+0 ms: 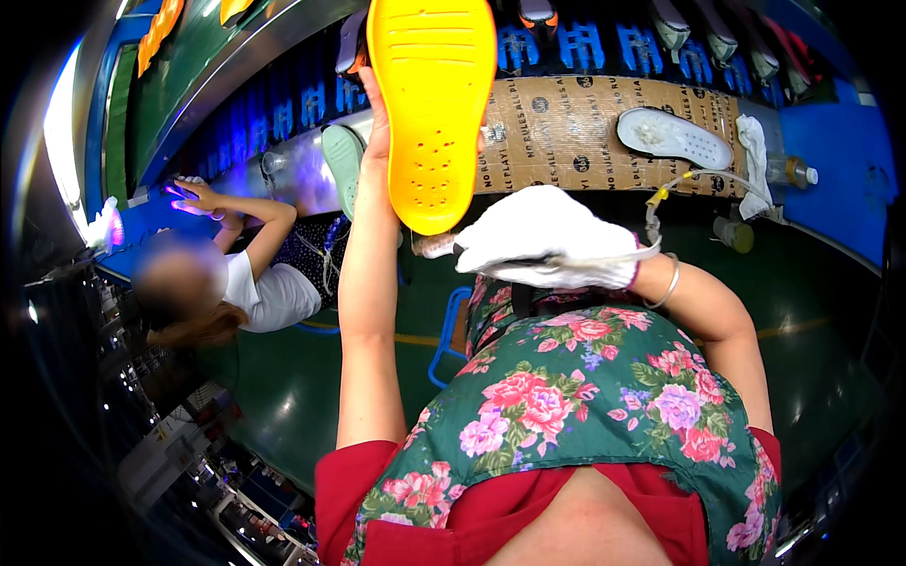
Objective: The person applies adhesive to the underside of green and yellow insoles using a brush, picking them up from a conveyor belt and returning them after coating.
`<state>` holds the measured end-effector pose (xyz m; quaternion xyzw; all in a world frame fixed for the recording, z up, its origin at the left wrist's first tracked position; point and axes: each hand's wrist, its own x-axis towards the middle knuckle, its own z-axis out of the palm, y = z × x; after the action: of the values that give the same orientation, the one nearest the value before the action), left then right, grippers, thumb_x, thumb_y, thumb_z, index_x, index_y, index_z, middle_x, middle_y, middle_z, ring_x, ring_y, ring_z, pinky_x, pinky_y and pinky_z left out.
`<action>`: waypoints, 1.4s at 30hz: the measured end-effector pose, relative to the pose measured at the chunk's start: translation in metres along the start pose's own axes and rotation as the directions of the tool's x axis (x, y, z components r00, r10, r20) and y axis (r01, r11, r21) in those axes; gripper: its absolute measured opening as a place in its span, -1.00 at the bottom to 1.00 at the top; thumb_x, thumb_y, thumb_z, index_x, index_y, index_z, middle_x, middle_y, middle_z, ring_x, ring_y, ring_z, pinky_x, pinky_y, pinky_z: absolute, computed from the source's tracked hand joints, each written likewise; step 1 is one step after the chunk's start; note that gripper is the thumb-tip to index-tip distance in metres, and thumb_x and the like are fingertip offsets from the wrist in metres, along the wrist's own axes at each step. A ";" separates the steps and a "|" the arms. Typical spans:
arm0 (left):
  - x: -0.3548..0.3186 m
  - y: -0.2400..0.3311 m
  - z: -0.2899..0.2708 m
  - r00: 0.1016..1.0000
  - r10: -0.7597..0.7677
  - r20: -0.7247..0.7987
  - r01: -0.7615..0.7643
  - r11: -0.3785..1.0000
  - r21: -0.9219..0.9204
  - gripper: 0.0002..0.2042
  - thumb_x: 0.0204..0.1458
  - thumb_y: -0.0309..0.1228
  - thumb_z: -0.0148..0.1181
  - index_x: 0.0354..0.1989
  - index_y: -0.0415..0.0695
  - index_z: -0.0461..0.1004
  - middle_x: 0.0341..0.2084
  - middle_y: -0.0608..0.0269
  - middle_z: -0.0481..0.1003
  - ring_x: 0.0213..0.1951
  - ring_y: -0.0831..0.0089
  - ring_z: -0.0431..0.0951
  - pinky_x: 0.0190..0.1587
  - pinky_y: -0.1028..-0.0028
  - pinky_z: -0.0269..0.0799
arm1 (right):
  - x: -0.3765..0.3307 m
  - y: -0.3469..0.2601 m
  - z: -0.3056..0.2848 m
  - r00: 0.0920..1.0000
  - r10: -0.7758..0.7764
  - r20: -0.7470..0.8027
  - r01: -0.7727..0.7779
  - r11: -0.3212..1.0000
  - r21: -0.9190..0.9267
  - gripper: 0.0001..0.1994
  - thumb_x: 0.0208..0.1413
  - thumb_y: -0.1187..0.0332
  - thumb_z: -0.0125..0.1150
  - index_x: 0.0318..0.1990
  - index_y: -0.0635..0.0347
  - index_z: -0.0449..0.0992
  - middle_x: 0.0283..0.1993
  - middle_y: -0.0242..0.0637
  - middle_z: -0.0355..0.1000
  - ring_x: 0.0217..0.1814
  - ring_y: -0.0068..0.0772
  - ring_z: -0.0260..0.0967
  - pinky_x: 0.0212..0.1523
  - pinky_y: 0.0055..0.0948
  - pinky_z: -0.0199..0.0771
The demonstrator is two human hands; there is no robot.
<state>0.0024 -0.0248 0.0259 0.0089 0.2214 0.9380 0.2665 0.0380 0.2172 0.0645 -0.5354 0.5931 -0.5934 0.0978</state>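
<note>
One brown cardboard sheet [566,156] bears repeated black lettering. The grip of the left hand [379,123] is grasping one yellow shoe sole [432,104], raised at the sheet's left end. The white-gloved right hand [552,236] is on the sheet's near side; I cannot tell its grip. One white, black-edged sole [675,139] lies on the sheet's right part.

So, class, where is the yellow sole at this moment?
The yellow sole is at the top of the head view, just left of centre, held in the left hand, above and left of the gloved right hand.
</note>
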 end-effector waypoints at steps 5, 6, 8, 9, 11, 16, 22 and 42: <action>0.005 0.000 -0.010 1.000 0.000 0.012 0.000 1.000 0.000 0.06 -0.15 0.60 -0.19 0.24 -0.16 0.32 -0.12 -0.14 0.53 -0.21 -0.07 0.60 -0.17 0.05 0.59 | -0.003 0.023 -0.007 0.989 0.123 -0.085 -0.128 0.990 -0.066 -0.85 0.01 0.42 0.34 -0.22 0.05 0.64 -0.32 -0.27 0.55 -0.29 -0.17 0.55 -0.28 -0.33 0.54; 0.002 0.000 -0.012 1.000 0.006 0.001 -0.006 1.000 -0.007 0.05 -0.14 0.59 -0.19 0.24 -0.16 0.32 -0.12 -0.13 0.53 -0.20 -0.07 0.60 -0.16 0.06 0.58 | -0.001 0.012 -0.012 0.975 0.221 0.006 -0.222 0.975 0.027 -0.86 0.00 0.43 0.36 -0.25 0.09 0.65 -0.32 -0.26 0.56 -0.29 -0.23 0.56 -0.25 -0.37 0.55; -0.008 -0.004 -0.017 0.999 0.012 -0.032 -0.012 1.000 -0.016 0.02 -0.10 0.57 -0.19 0.25 -0.16 0.32 -0.12 -0.13 0.53 -0.20 -0.06 0.60 -0.15 0.06 0.58 | -0.004 0.008 -0.010 0.933 0.357 -0.048 -0.315 0.874 0.369 -0.88 0.00 0.47 0.41 -0.27 0.21 0.67 -0.29 -0.23 0.60 -0.24 -0.37 0.58 -0.15 -0.42 0.57; -0.011 -0.009 -0.021 0.998 0.007 -0.055 -0.009 0.999 -0.033 0.01 -0.09 0.56 -0.19 0.25 -0.16 0.32 -0.12 -0.13 0.53 -0.19 -0.05 0.60 -0.14 0.06 0.58 | -0.006 0.008 -0.012 0.905 0.418 -0.080 -0.343 0.827 0.446 -0.87 -0.01 0.49 0.43 -0.27 0.24 0.67 -0.27 -0.22 0.62 -0.22 -0.40 0.58 -0.13 -0.43 0.57; -0.013 -0.022 -0.020 0.994 0.007 -0.111 -0.013 0.999 -0.052 -0.01 -0.05 0.54 -0.19 0.25 -0.16 0.31 -0.12 -0.12 0.53 -0.19 -0.05 0.60 -0.13 0.06 0.58 | -0.007 0.007 -0.018 0.819 0.516 -0.251 -0.351 0.797 0.492 -0.84 -0.01 0.50 0.43 -0.23 0.27 0.68 -0.25 -0.22 0.62 -0.22 -0.42 0.58 -0.14 -0.44 0.57; -0.013 -0.068 0.006 0.927 0.324 -0.190 -0.291 0.939 0.183 -0.38 0.27 0.11 -0.13 0.31 -0.10 0.23 0.08 -0.01 0.45 0.12 0.09 0.47 0.22 0.10 0.39 | 0.006 0.009 -0.039 0.818 0.324 -0.475 -0.328 0.942 0.077 -0.85 0.02 0.47 0.38 -0.22 0.21 0.67 -0.26 -0.20 0.61 -0.23 -0.35 0.58 -0.16 -0.43 0.56; -0.045 -0.091 -0.004 0.895 0.046 -0.443 0.053 0.977 0.208 -0.42 0.30 0.04 -0.14 0.38 -0.05 0.17 0.31 0.08 0.27 0.31 0.13 0.30 0.31 0.00 0.26 | -0.007 0.008 -0.046 0.911 0.212 -0.353 -0.264 0.959 -0.106 -0.85 -0.05 0.50 0.41 -0.27 0.19 0.67 -0.28 -0.24 0.61 -0.21 -0.24 0.60 -0.14 -0.37 0.58; -0.032 -0.135 0.018 0.898 0.419 -0.133 -0.439 0.856 -0.271 -0.13 0.01 0.25 0.17 0.46 0.14 0.08 0.42 0.08 0.10 0.41 0.04 0.12 0.38 -0.09 0.08 | -0.001 -0.023 -0.044 0.880 0.056 -0.472 -0.197 0.947 -0.254 -0.78 -0.03 0.50 0.39 -0.17 0.16 0.67 -0.23 -0.18 0.61 -0.21 -0.19 0.60 -0.15 -0.35 0.61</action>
<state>0.0988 0.0688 -0.0112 -0.0144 0.0808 0.9958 0.0411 0.0174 0.2506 0.0946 -0.3482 0.7148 -0.6003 -0.0870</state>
